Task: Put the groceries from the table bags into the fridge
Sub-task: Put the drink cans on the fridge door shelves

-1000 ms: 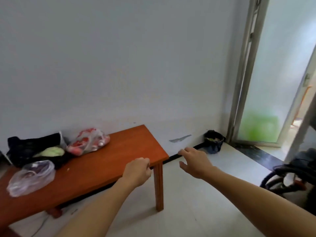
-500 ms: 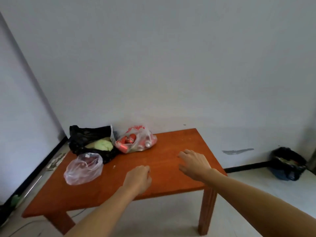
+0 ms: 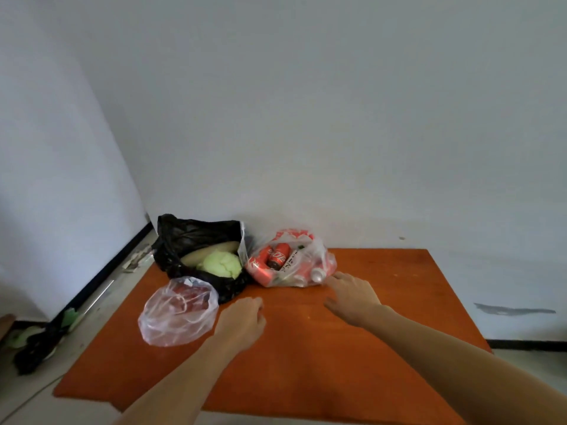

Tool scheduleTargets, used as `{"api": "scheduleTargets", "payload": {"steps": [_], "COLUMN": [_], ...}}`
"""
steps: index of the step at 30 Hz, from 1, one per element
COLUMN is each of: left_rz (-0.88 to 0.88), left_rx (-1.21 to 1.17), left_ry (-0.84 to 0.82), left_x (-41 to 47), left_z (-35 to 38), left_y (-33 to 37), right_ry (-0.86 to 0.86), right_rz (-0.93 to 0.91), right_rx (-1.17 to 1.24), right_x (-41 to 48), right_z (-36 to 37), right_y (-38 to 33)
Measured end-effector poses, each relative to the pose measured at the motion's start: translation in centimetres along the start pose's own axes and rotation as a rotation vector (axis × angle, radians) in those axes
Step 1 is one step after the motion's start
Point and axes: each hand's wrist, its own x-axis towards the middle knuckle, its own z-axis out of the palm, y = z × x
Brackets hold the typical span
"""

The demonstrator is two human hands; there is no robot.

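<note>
Three bags sit on the orange-brown table (image 3: pixel 337 363). A black bag (image 3: pixel 190 237) at the back left holds a pale green cabbage (image 3: pixel 219 263). Right of it, a clear bag (image 3: pixel 291 262) is full of red soda cans. A clear bag (image 3: pixel 178 311) with something dark red inside lies nearer, on the left. My left hand (image 3: pixel 241 319) hovers loosely curled and empty, just right of that near bag. My right hand (image 3: pixel 352 294) is spread open, its fingertips close to the bag of cans. The fridge is out of view.
White walls meet in a corner behind the table. Dark clutter with green scraps (image 3: pixel 40 338) lies on the floor at the left, along a black baseboard (image 3: pixel 101 277). The table's near edge is at the bottom of the view.
The view has swung left and come closer to the table. Both hands have moved forward over the tabletop towards the bags, the right one nearly reaching the bag of cans.
</note>
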Motion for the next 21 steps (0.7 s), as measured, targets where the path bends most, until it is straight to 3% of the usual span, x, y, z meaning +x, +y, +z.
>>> {"api": "scheduleTargets", "payload": {"steps": [11, 21], "left_rz": [0.186, 0.316], "left_rx": [0.000, 0.092], "left_ry": [-0.059, -0.202], "left_x": [19.5, 31.1], "left_z": [-0.2, 5.6], "left_y": [-9.3, -10.5], "right_ry": [-0.023, -0.168], "right_rz": [0.104, 0.045], "right_rx": [0.084, 0.019], "right_x": [18.8, 27.9], "right_z": [6.2, 13.3], "right_y": [-1.9, 0.4]}}
